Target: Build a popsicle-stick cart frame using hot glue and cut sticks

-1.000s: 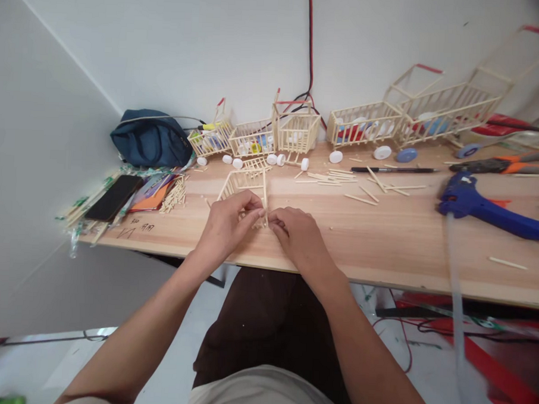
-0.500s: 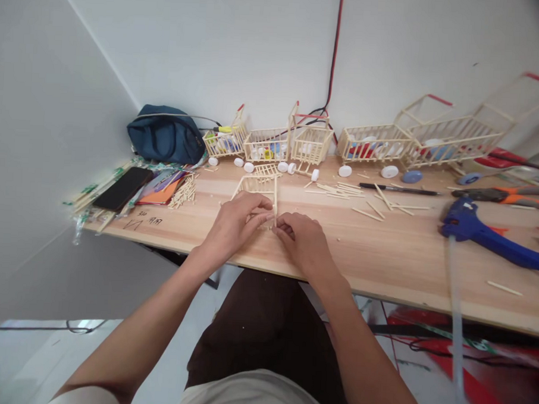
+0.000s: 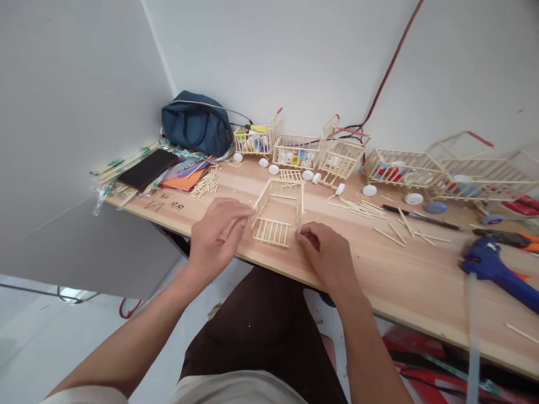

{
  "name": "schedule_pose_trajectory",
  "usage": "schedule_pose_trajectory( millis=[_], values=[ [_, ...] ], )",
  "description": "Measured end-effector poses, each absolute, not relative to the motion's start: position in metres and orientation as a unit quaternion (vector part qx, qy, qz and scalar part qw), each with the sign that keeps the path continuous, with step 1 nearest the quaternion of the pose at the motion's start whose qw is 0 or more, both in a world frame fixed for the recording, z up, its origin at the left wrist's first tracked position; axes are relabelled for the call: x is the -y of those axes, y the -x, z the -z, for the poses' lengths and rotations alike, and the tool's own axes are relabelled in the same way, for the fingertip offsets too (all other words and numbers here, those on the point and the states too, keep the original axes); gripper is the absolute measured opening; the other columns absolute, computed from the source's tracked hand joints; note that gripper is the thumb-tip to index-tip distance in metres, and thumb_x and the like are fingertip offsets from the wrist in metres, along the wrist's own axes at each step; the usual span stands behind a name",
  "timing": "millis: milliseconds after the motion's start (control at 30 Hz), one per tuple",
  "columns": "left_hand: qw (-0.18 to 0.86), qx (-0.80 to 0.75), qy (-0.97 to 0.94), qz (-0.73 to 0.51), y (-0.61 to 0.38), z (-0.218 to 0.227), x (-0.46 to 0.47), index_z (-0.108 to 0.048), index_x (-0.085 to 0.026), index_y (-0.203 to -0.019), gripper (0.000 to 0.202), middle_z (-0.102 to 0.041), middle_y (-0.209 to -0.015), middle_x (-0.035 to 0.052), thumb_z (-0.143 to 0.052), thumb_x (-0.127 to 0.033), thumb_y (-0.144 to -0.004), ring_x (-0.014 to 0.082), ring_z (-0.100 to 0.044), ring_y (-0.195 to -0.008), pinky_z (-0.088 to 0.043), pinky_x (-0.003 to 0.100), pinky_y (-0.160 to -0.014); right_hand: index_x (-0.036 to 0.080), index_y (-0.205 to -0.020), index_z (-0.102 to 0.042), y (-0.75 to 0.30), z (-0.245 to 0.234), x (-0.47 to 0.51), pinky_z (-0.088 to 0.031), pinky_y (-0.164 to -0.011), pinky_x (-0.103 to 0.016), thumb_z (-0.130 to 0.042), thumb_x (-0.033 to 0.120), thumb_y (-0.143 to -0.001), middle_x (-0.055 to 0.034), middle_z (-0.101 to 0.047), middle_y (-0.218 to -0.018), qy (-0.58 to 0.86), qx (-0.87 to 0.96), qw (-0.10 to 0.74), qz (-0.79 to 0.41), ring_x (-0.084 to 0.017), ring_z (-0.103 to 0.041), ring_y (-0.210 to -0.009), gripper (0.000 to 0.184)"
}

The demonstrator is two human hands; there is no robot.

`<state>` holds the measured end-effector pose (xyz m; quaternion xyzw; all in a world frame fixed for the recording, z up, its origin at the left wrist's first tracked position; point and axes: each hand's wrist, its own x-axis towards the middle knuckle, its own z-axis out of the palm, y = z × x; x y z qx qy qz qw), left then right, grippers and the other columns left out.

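Observation:
A small wooden stick frame (image 3: 282,196), three-sided with short uprights, stands on the table between my hands. At its near end lies a slatted stick panel (image 3: 272,231), like a tiny ladder. My left hand (image 3: 219,231) hovers at the frame's left side, fingers loosely stretched and thumb apart, nothing visible in it. Beside the frame's right near corner, my right hand (image 3: 326,252) is low over the table with fingers curled in a pinch. Whether its fingertips hold a part of the frame is hidden.
Several stick-built mini shopping carts (image 3: 298,151) line the wall. Loose sticks (image 3: 362,208), a pen (image 3: 420,217), pliers (image 3: 504,237) and a blue glue gun (image 3: 485,259) are on the right. A phone (image 3: 148,168), a stick pile (image 3: 206,182) and a blue bag (image 3: 196,124) are on the left.
My hands have moved apart, the left one drawing back leftward, which uncovers the frame and the slatted panel. The camera view has turned, shifting the table's contents to the right.

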<state>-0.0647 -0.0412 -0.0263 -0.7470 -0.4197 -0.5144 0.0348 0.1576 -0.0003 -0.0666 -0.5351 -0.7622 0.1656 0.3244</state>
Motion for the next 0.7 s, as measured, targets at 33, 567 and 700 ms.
schedule_pose_trajectory(
  millis=[33,567,700],
  values=[
    [0.032,0.413,0.773,0.480,0.065,0.034,0.045,-0.064,-0.019,-0.105,0.018,-0.070,-0.099,0.0057,-0.053,-0.014,-0.090,0.0181,-0.060,-0.099,-0.049,0.038,-0.092,0.021,-0.081,-0.062,-0.158,0.067,0.000,-0.039,-0.072,-0.031,-0.055,0.024,-0.084,-0.0022,-0.066,-0.079,0.534,0.763,0.326,-0.162,-0.020,-0.059,-0.077,0.008],
    [-0.085,0.320,0.878,0.346,0.058,0.076,0.052,-0.061,-0.018,-0.111,0.021,-0.064,-0.107,0.0092,-0.051,-0.016,-0.093,0.0190,-0.055,-0.105,-0.048,0.036,-0.094,0.020,-0.085,-0.063,-0.159,0.067,0.002,-0.040,-0.074,-0.033,-0.050,0.030,-0.086,-0.0041,-0.067,-0.082,0.530,0.768,0.326,-0.154,-0.021,-0.060,-0.079,0.016],
    [-0.099,0.312,0.870,0.369,0.061,0.075,0.057,-0.061,-0.018,-0.112,0.025,-0.065,-0.108,0.0095,-0.051,-0.010,-0.091,0.0187,-0.056,-0.107,-0.049,0.035,-0.094,0.020,-0.084,-0.063,-0.160,0.067,0.003,-0.040,-0.074,-0.034,-0.050,0.032,-0.087,-0.0043,-0.068,-0.083,0.533,0.765,0.326,-0.156,-0.022,-0.060,-0.079,0.017]
  ],
)
